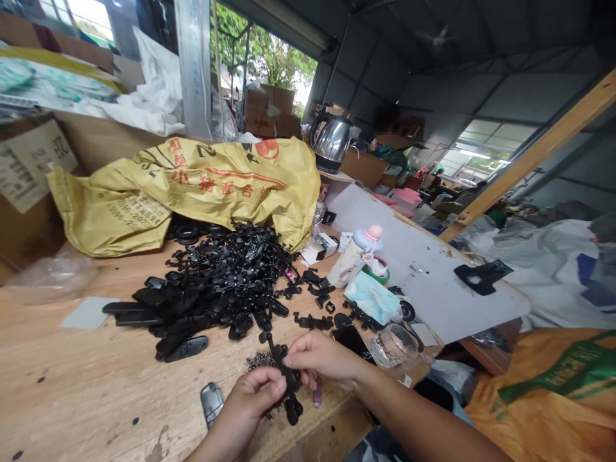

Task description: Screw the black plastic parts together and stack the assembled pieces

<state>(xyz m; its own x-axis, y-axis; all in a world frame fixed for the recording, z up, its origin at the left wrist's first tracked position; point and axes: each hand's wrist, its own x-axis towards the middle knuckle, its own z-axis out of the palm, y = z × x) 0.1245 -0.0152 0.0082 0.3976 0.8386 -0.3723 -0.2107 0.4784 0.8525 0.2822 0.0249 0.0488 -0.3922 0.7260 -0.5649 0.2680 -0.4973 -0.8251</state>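
in the head view, fingers (275, 380) of the left hand (254, 394) are pinched together on a long black plastic part (290, 384), near its middle, while the right hand (320, 355) clamps thumb and fingertips on the same part from the other side. the part is held tilted above the wooden table (91, 391), near its front edge, with small dark bits (258, 360) scattered beneath. a purple handle (316, 393) shows just below the right hand; i cannot tell if it is gripped. a black oblong piece (210, 402) lies beside the left wrist. beyond the hands, a heap of black parts (235, 276) lies before a yellow sack (240, 179). a phone (353, 343) and a clear tub (393, 346) sit beyond the right forearm.
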